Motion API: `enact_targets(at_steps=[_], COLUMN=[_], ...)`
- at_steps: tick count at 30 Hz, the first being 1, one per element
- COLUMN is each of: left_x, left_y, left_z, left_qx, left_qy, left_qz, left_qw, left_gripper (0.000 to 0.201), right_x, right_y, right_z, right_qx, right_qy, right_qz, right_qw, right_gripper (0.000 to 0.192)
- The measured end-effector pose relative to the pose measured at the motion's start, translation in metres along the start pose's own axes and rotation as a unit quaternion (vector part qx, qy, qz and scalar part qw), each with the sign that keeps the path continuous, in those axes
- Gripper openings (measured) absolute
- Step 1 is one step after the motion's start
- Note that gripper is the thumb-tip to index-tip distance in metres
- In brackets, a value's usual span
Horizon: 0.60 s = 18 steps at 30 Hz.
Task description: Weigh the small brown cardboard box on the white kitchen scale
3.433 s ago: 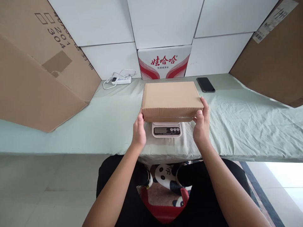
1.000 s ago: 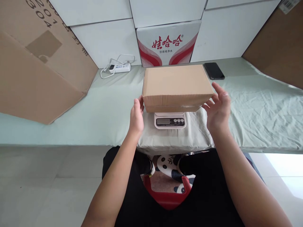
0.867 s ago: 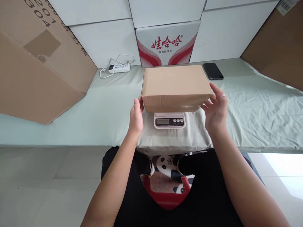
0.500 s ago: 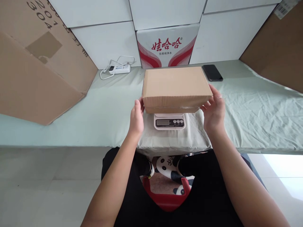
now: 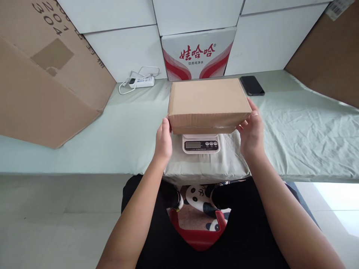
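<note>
A closed brown cardboard box (image 5: 209, 98) sits on a white kitchen scale (image 5: 201, 150), hiding the scale's platform. Below the box's front edge, the scale's small display and round buttons stay visible; no digits can be made out. My left hand (image 5: 163, 139) grips the box at its left front corner, thumb up and fingers mostly hidden behind the side. On the opposite side, my right hand (image 5: 252, 130) holds the right front corner, its thumb near the top edge and its fingertips around the side and beneath it.
A black phone (image 5: 252, 86) lies right behind the box. A white power strip with a cable (image 5: 142, 81) lies at the back left. White cartons (image 5: 199, 56) line the back, and large brown cardboard (image 5: 42, 93) stands on the left and right of the cloth-covered table (image 5: 134, 130).
Both hands have moved slightly inward and closed more firmly against the box's corners, the right thumb now touching its edge. The box and scale look unmoved.
</note>
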<state>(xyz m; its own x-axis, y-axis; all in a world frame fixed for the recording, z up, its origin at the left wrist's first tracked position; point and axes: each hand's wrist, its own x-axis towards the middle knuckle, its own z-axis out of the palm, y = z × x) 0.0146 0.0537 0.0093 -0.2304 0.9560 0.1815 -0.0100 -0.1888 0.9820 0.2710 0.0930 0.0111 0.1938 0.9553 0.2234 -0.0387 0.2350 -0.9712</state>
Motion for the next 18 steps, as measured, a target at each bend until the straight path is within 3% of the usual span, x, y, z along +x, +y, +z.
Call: enact_targets(at_steps=[18], left_x=[-0.0003], left_y=[-0.0022], left_z=[0.0015], left_qx=[-0.001], left_qy=[0.008], left_qz=[-0.004], left_qw=[1.000], left_gripper=[0.078], right_x=[0.0007], right_y=[-0.0002], right_z=[0.0037], right_qx=[-0.003], right_qy=[-0.005], right_qz=[-0.015], right_qw=[1.000], right_gripper=[0.062])
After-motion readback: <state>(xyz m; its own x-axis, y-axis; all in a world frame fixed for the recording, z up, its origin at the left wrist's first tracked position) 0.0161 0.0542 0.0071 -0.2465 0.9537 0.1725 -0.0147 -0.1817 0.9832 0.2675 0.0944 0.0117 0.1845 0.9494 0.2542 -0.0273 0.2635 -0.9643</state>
